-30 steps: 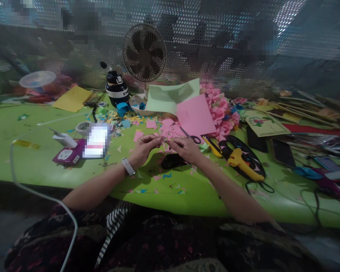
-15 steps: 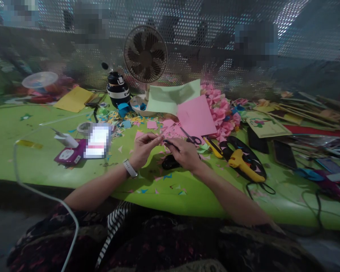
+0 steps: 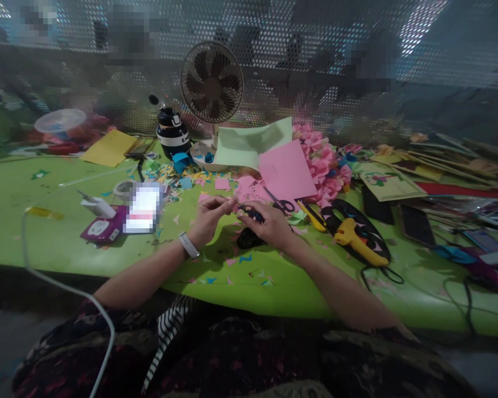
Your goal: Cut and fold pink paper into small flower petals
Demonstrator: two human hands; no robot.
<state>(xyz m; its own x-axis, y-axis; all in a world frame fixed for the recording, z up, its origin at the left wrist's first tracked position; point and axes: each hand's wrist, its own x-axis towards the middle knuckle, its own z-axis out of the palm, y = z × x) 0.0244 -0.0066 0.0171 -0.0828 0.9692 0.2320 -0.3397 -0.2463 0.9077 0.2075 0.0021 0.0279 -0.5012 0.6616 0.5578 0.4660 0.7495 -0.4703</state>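
Note:
Over the middle of the table, my left hand (image 3: pixel 211 218) is closed in a pinch, thumb against the fingers. Whatever it pinches is too small to make out. Close beside it, my right hand (image 3: pixel 274 225) is wrapped around a small dark tool (image 3: pixel 254 214), whose thin tip points at the left fingertips. The tool's exact kind is unclear. Under the right hand lies a black rounded object (image 3: pixel 248 238), partly covered. Dark-handled scissors (image 3: pixel 288 205) and a yellow cutter (image 3: pixel 313 216) rest just to the right, beside a pink paper sheet (image 3: pixel 288 170).
A lit phone (image 3: pixel 142 209) and purple device (image 3: pixel 103 228) stand left. A yellow glue gun (image 3: pixel 361 243) lies right. Behind are a fan (image 3: pixel 211 83), a black bottle (image 3: pixel 172 134), green paper (image 3: pixel 253 143) and pink paper flowers (image 3: pixel 321 160). Paper scraps litter the green table (image 3: pixel 157 260).
My right fingers have shifted and opened a little around the dark tool, so more of it shows. The left hand keeps its pinch in nearly the same place.

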